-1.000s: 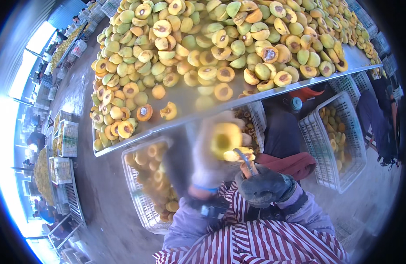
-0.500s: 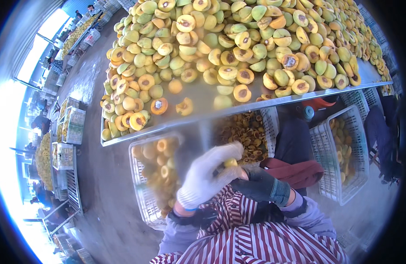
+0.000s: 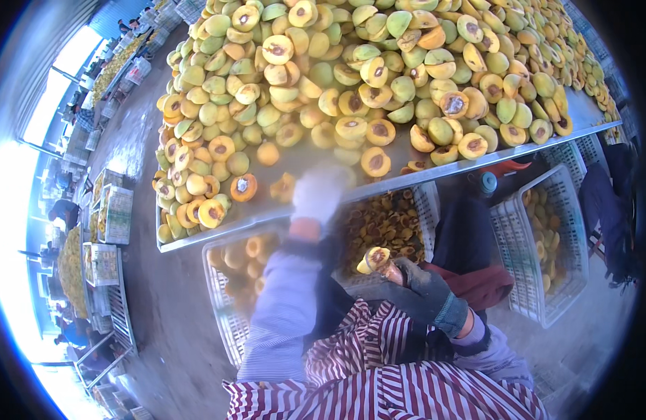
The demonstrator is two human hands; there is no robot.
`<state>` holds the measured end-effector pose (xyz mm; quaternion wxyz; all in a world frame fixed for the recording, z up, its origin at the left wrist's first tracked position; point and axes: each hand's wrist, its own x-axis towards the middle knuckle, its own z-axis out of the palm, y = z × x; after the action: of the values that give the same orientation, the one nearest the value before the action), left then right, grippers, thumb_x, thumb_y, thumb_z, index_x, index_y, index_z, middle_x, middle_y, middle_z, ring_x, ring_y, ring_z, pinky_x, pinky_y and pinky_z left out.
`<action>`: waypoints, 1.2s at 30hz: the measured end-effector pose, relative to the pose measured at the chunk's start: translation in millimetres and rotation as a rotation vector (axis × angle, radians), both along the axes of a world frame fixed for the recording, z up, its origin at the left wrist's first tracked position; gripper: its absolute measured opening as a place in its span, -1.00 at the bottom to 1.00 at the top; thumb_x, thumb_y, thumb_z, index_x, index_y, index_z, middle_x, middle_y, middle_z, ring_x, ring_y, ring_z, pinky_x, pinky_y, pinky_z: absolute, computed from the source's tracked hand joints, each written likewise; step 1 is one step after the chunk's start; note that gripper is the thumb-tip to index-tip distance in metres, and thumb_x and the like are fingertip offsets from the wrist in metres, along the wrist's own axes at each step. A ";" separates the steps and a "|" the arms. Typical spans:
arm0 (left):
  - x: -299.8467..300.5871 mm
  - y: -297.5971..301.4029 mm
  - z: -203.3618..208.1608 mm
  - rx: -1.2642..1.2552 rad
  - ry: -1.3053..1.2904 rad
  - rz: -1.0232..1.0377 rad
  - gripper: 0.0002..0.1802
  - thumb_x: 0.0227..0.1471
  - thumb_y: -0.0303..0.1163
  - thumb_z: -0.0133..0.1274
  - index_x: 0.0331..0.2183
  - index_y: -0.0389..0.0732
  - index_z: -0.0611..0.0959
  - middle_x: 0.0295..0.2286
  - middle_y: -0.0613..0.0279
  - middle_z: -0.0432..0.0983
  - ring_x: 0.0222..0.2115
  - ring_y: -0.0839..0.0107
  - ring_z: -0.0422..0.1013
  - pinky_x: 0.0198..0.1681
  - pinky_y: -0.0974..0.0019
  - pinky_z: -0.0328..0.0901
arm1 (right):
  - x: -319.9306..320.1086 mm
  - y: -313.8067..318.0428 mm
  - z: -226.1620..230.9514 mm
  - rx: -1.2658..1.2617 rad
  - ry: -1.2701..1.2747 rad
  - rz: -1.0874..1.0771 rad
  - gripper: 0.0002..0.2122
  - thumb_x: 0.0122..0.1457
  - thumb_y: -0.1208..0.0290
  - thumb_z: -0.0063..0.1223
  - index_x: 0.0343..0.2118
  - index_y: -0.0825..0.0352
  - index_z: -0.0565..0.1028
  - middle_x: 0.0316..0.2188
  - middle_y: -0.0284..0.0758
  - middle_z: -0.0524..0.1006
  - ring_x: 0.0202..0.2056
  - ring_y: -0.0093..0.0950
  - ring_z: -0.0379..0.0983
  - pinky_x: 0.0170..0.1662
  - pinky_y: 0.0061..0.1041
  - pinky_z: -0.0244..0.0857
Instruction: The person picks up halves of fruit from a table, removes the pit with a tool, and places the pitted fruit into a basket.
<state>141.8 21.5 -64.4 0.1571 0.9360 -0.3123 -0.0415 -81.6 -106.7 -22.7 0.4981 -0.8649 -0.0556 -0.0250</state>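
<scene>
Below the table edge [image 3: 407, 183], the right hand [image 3: 421, 290], in a dark glove, is closing its fingers around a yellow fruit half [image 3: 374, 260], gripping it low so that the cut face is showing above the glove. That hand is hovering over the middle basket [image 3: 428, 210], which is holding brownish pits and scraps and is sitting partly under the table.

Up at the table edge, the left hand [image 3: 321, 190], in a white glove, is reaching onto the metal surface beside the fruit pile [image 3: 365, 77]. It is blurred, so whether its fingers are spread or curled on anything cannot be told; a loose half [image 3: 375, 161] is lying just beside it, and another [image 3: 283, 186] is lying on its other side.

Halved yellow-green fruits are covering most of the table, many showing a dark pit hollow. A left basket [image 3: 225, 301] under the table is holding pale orange halves, and a right basket [image 3: 540, 245] is holding more fruit. A striped sleeve [image 3: 379, 378] is crossing the lower edge. Far to the left, more trays [image 3: 113, 213] of fruit are standing along a bright aisle.
</scene>
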 end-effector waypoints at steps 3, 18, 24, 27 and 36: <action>25.1 -7.9 3.7 0.200 0.119 0.308 -0.65 -0.10 -0.15 0.04 -0.22 -0.05 0.51 -0.21 0.13 0.41 -0.18 0.11 0.36 -0.10 0.12 0.26 | 2.3 -11.1 1.0 0.190 0.144 -0.061 -0.72 0.04 0.45 0.06 -0.19 0.41 0.35 -0.52 -0.25 0.47 -0.52 -0.45 0.43 -0.42 -0.51 0.29; 46.0 46.5 -45.3 -0.512 0.388 -0.088 -0.49 -0.04 -0.33 0.09 -0.03 -0.24 0.37 -0.19 0.20 0.38 -0.21 0.43 0.34 -0.15 0.42 0.25 | 18.0 -4.8 -7.5 0.154 0.283 -0.042 -0.77 0.02 0.37 0.10 -0.30 0.36 0.38 -0.57 -0.19 0.46 -0.52 -0.31 0.47 -0.45 -0.44 0.29; 9.4 -8.4 6.9 -0.300 0.378 0.041 -0.30 -0.09 -0.11 0.08 0.04 -0.21 0.28 -0.04 -0.03 0.31 -0.03 0.11 0.28 0.01 0.23 0.19 | 16.8 -0.4 -0.2 0.213 0.135 -0.033 -0.81 0.10 0.36 0.03 -0.32 0.37 0.38 -0.57 -0.24 0.45 -0.55 -0.38 0.44 -0.48 -0.47 0.27; -1.6 -29.9 6.6 -0.182 0.300 0.069 -0.35 -0.15 -0.07 0.07 -0.01 -0.12 0.36 -0.11 -0.03 0.35 -0.08 0.06 0.29 0.00 0.17 0.17 | 14.7 1.0 -11.2 0.227 0.134 -0.034 -0.75 0.03 0.39 0.10 -0.27 0.40 0.38 -0.56 -0.23 0.46 -0.52 -0.39 0.46 -0.45 -0.49 0.28; -3.0 -58.8 -10.2 -0.143 0.154 0.176 -0.25 -0.23 -0.10 0.18 0.01 -0.16 0.31 -0.10 -0.04 0.27 -0.08 0.06 0.26 -0.02 0.15 0.19 | 18.9 -6.0 -14.6 0.169 0.156 -0.041 -0.75 0.04 0.39 0.10 -0.27 0.40 0.38 -0.55 -0.20 0.46 -0.53 -0.30 0.46 -0.47 -0.45 0.28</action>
<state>138.8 -37.3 -74.6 0.2498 0.9402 -0.2183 -0.0770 -62.7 -112.7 -37.3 0.5714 -0.8202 0.0034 0.0274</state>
